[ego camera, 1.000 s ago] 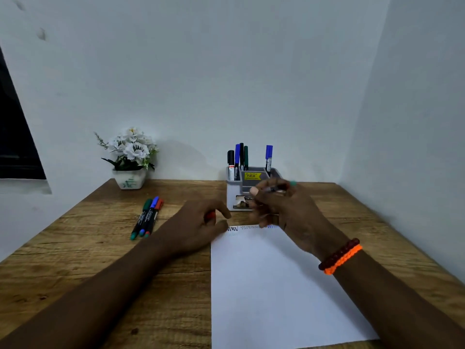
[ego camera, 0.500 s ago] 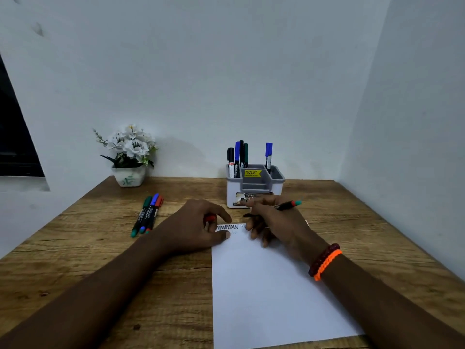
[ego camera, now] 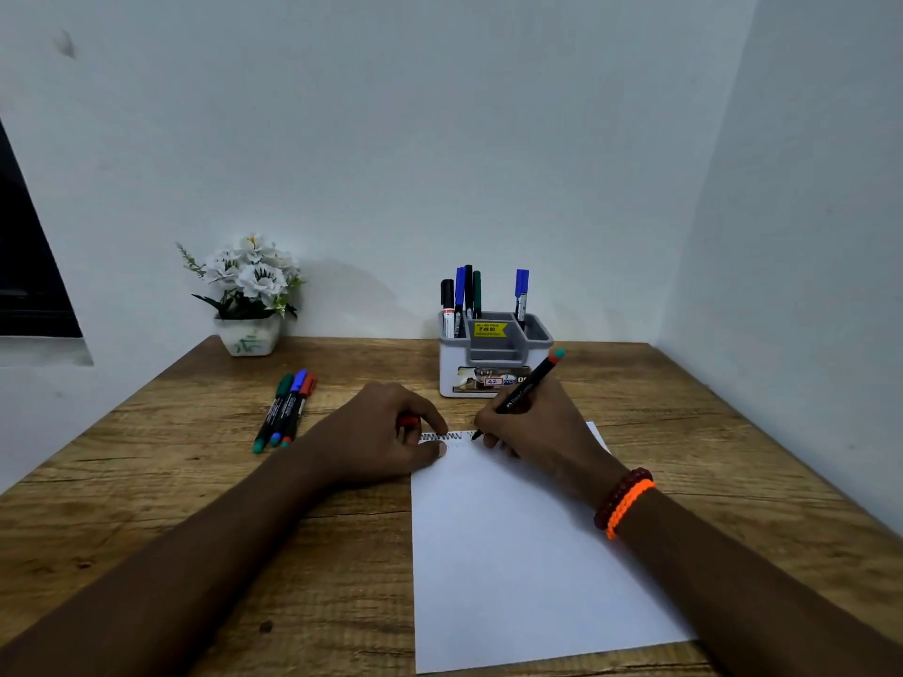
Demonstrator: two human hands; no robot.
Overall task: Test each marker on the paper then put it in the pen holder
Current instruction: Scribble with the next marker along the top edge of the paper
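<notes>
My right hand (ego camera: 537, 427) grips a black marker (ego camera: 525, 389) with a red and teal end, its tip touching the top edge of the white paper (ego camera: 513, 554). Dark zigzag scribbles (ego camera: 440, 437) run along that edge. My left hand (ego camera: 376, 437) rests on the paper's top left corner and holds a red cap (ego camera: 408, 421) between its fingers. The grey and white pen holder (ego camera: 493, 354) stands just behind my hands with several markers upright in it. Three markers (ego camera: 286, 408), green, blue and red capped, lie side by side on the table to the left.
A white pot of white flowers (ego camera: 249, 295) stands at the back left against the wall. The wooden table (ego camera: 195, 481) meets white walls at the back and right. A dark window edge (ego camera: 29, 266) shows at far left.
My right hand has come down from in front of the pen holder and turned the marker tip onto the paper's top edge. My left hand has stayed put with the red cap.
</notes>
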